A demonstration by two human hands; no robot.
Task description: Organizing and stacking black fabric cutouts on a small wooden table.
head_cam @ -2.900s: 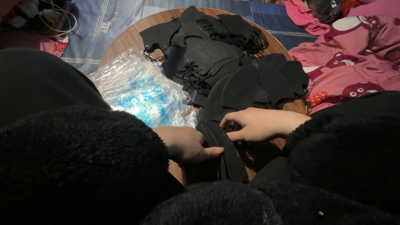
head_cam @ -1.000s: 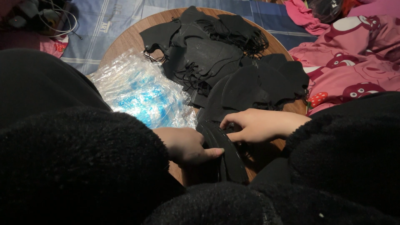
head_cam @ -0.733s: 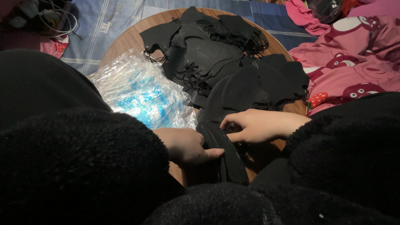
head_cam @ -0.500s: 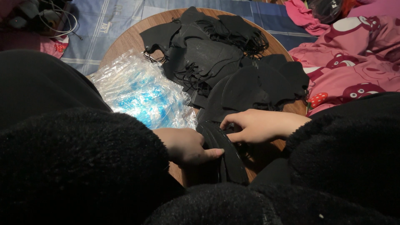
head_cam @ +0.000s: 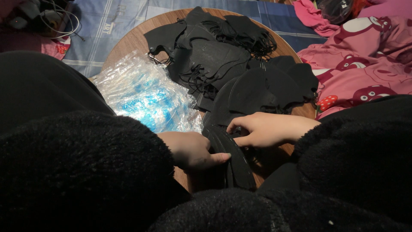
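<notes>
Left hand (head_cam: 191, 150): lower centre of frame, palm down, fingers curled, thumb stretched right along a stack of black face masks (head_cam: 229, 159); pressing/holding the stack's left edge. Sleeve: thick black fleece, fills lower left.

Right hand (head_cam: 264, 129): just right of centre, fingers bent, tips pinching the upper end of the same stack; closed on it, not spread. Black fleece sleeve at right edge.

Stack of black face masks: stands on edge btwn both hands, near front rim of the surface (head_cam: 137, 41), a round wooden one.

Loose black masks (head_cam: 266, 86): overlapping pile directly above the hands, centre-right. 2nd heap w/ tangled ear loops (head_cam: 214, 51): upper centre.

Clear plastic bags (head_cam: 146, 96): crinkled bundle, blue showing through, left of masks, touching the left hand's area.

Blue striped cloth (head_cam: 107, 25): under the surface, upper left. Pink patterned fabric (head_cam: 365, 64): upper right. Cables (head_cam: 56, 17): top-left corner.

Vs. earlier frames (approx. 3 s span): no visible change; hands, stack, piles all in same positions.
</notes>
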